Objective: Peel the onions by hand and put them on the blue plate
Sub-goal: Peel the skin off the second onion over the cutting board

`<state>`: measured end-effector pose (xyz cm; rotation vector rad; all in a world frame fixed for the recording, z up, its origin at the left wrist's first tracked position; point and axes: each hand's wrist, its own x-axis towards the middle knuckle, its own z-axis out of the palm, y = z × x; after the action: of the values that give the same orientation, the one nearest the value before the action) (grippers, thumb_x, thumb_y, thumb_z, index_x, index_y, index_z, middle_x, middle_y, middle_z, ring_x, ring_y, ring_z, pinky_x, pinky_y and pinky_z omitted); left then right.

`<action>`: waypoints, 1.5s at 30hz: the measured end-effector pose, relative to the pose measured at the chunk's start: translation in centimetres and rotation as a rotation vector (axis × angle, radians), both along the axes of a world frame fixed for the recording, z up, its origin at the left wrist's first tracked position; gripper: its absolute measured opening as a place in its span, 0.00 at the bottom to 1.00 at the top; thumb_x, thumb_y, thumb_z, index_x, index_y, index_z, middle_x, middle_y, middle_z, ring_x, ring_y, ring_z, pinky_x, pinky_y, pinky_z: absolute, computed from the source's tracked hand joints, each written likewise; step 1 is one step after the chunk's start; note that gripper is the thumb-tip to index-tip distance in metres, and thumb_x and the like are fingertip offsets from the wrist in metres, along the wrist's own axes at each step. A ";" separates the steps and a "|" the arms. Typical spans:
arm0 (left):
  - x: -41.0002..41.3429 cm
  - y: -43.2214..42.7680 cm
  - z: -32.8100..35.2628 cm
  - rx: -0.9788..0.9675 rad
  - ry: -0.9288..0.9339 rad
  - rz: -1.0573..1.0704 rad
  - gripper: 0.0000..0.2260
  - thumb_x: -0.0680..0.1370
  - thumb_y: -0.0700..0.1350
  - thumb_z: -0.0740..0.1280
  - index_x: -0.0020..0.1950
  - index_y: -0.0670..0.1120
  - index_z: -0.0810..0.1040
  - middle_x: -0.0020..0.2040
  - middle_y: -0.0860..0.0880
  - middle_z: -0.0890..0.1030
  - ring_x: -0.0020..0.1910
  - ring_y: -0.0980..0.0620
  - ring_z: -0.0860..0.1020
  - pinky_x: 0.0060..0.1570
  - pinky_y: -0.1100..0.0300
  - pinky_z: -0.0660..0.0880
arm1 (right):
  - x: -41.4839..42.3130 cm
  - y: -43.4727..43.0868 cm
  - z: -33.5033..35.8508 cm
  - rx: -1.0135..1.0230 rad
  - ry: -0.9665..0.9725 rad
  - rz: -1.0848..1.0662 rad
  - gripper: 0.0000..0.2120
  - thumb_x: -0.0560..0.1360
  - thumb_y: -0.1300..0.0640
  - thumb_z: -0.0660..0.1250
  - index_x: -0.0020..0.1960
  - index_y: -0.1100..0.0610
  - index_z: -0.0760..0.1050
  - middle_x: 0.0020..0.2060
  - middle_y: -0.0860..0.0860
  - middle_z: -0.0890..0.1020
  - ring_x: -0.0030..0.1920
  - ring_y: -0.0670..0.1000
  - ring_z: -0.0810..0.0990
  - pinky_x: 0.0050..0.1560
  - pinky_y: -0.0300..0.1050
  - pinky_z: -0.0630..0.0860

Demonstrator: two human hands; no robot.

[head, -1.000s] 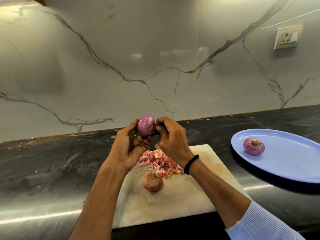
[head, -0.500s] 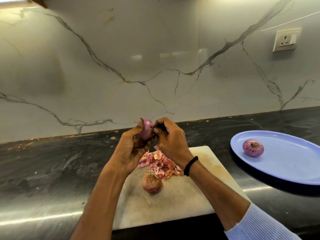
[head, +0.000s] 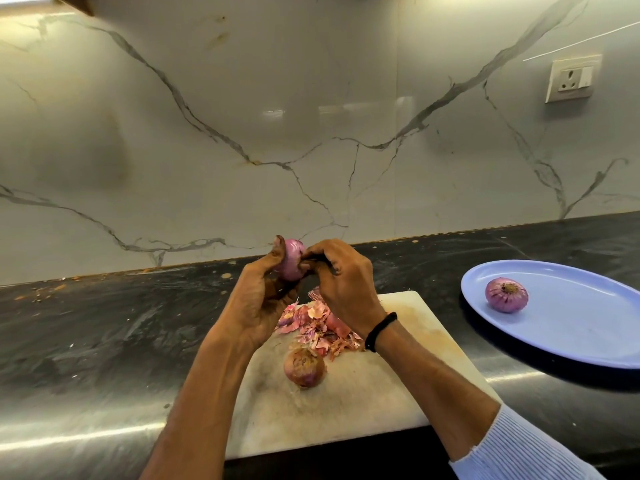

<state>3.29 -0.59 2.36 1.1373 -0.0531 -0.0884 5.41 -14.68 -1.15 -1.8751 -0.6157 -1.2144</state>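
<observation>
Three onions were in play: a glossy purple onion (head: 292, 259) sat clasped in the left grip (head: 258, 299), raised above the cutting board (head: 363, 410) on the bench (head: 104, 323), while the right grip (head: 341, 282) pinched at its right side. Likely slippery where bared, firm beneath brittle, papery skin, it seemed best steadied by its ends. A peeled onion (head: 506, 294) lay on the blue plate (head: 588, 327), an unpeeled onion (head: 304, 367) on the board.
</observation>
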 end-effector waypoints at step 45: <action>1.0 0.9 -0.8 0.624 -0.591 0.164 0.34 0.66 0.36 0.80 0.68 0.51 0.73 0.60 0.58 0.76 0.54 0.63 0.78 0.46 0.73 0.76 | -0.4 -1.0 1.8 0.598 0.745 0.474 0.10 0.78 0.62 0.69 0.59 0.61 0.79 0.55 0.58 0.83 0.57 0.56 0.82 0.55 0.52 0.82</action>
<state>4.29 0.28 1.55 1.7556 -0.4836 0.4070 5.05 -15.67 0.66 -1.3975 -0.2149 -0.2822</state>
